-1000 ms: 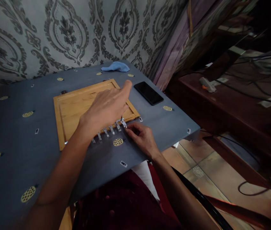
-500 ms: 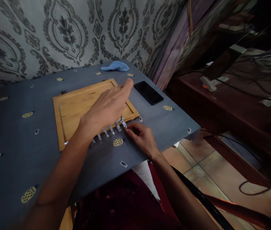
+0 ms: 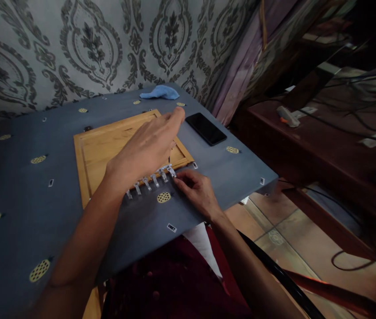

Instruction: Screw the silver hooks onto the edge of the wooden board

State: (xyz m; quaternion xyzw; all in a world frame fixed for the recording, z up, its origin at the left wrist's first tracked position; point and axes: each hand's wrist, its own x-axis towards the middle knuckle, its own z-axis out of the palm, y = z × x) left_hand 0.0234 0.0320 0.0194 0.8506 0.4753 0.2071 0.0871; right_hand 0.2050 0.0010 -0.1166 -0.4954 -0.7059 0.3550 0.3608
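Note:
A light wooden framed panel [image 3: 108, 148] lies flat on the table. Along its near edge runs a row of small metal clips [image 3: 145, 184] that jut towards me. My left hand [image 3: 146, 144] is closed above the panel's right part. A thin dark shaft [image 3: 169, 158] points down from under it, like a screwdriver's; its handle is hidden in the fingers. The shaft's lower end is close to the rightmost metal clip [image 3: 172, 171]. With thumb and fingertips, my right hand [image 3: 197, 190] pinches that same clip's near end from the right.
On the grey pineapple-print tablecloth [image 3: 58, 221] a black phone [image 3: 206, 128] lies right of the panel. A blue cloth [image 3: 160, 92] is at the back by the patterned wall. To the right, a dark red surface [image 3: 334, 128] carries cables and clutter.
My left hand and wrist have shifted very slightly to the left and turned a little. The right hand and the panel look the same.

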